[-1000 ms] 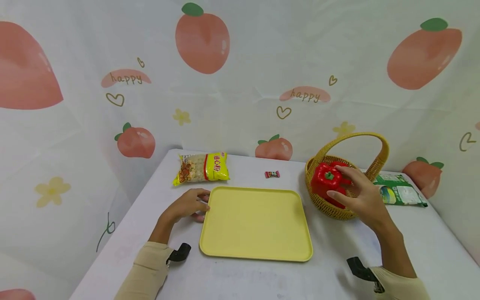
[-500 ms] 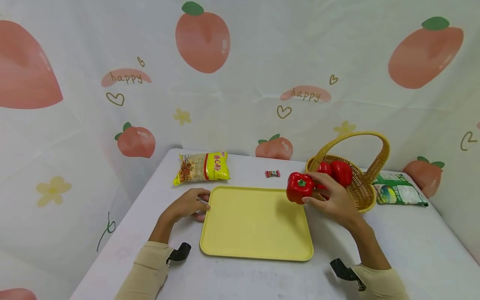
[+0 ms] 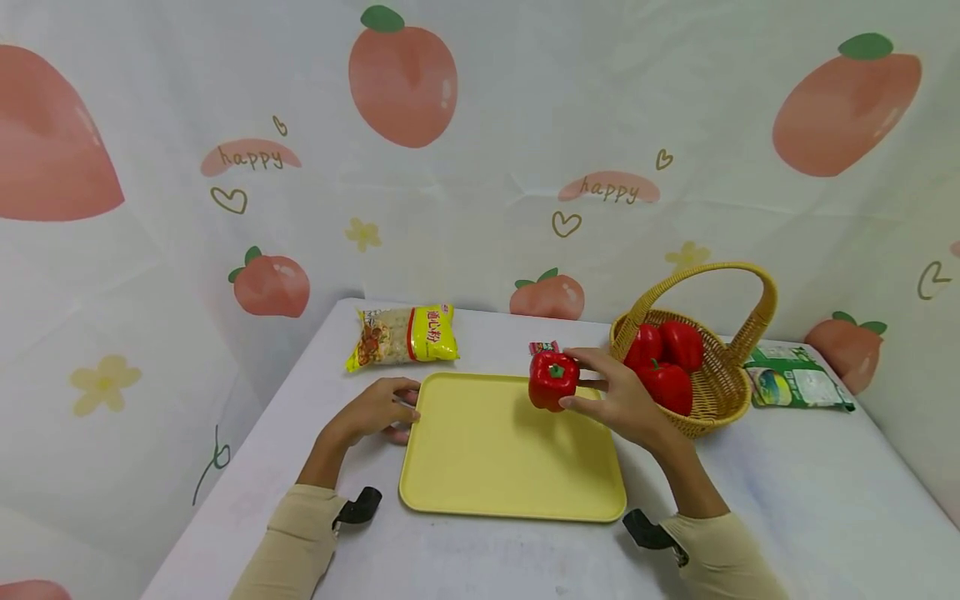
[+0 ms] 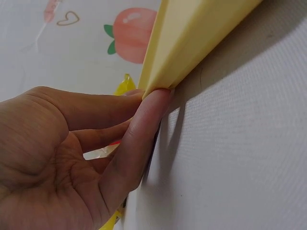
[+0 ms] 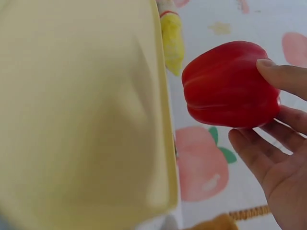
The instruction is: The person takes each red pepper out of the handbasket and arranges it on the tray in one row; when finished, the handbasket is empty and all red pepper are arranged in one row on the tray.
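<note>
red pepper (image 3: 552, 387) above yellow tray (image 3: 502, 467)

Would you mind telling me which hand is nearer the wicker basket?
Right: the right hand, holding a red pepper, is by the left front of the wicker basket; the left hand, farther off, pinches the tray by its left edge.

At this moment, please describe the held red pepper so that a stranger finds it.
Find the yellow tray on the white table. Near its far edge, the right hand holds the red pepper. Unlike the other peppers inside the wicker basket, this one is held.
</note>
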`<state>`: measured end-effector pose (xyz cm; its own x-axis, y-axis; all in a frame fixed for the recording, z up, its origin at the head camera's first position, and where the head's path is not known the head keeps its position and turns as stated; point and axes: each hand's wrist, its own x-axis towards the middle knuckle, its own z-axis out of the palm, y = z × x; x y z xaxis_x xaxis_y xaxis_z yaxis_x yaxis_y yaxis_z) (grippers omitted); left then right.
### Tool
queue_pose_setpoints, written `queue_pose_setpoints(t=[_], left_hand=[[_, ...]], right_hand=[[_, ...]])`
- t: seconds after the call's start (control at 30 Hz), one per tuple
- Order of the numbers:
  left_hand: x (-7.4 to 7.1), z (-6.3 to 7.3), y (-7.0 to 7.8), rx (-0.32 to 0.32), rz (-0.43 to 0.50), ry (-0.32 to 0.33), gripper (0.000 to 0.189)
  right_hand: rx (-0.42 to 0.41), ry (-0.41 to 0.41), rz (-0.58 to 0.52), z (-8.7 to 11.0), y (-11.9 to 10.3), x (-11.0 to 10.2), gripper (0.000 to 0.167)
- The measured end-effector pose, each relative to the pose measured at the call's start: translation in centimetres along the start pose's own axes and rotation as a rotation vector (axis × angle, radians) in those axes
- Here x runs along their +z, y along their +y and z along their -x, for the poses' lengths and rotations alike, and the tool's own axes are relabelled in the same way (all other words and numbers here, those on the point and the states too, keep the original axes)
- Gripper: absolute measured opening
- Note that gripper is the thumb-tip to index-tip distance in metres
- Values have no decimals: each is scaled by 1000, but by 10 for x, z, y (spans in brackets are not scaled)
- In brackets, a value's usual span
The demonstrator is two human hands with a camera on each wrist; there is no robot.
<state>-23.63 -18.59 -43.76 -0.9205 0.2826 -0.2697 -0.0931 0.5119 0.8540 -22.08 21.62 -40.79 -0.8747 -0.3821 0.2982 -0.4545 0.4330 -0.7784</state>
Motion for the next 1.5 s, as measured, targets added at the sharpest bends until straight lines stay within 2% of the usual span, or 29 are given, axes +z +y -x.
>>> queue_pose_setpoints(t=[0.13,0.4,0.6,1.07,1.3,1.5], left_hand=[[0,1,1,7,-10,-1,60],[1,2,1,-11,-10,3,59],[1,2,0,-5,-11,4,60],[1,4,1,-20,13,-2,59],[1,2,0,-38,58,-6,58],[1,1,-1,-52,48,-2,59]], right_hand=[[-6,-45,-21,-9,-6,12,66],[-9,-113,11,-20,-14,37,69],[-5,-152,-38,-28,-17,55,66],[-50,-184,-61,-44,-26,88,66],[-17,-186,-68,-52,-33,102,66],[-9,-186,-79,-59,-36,112,67]])
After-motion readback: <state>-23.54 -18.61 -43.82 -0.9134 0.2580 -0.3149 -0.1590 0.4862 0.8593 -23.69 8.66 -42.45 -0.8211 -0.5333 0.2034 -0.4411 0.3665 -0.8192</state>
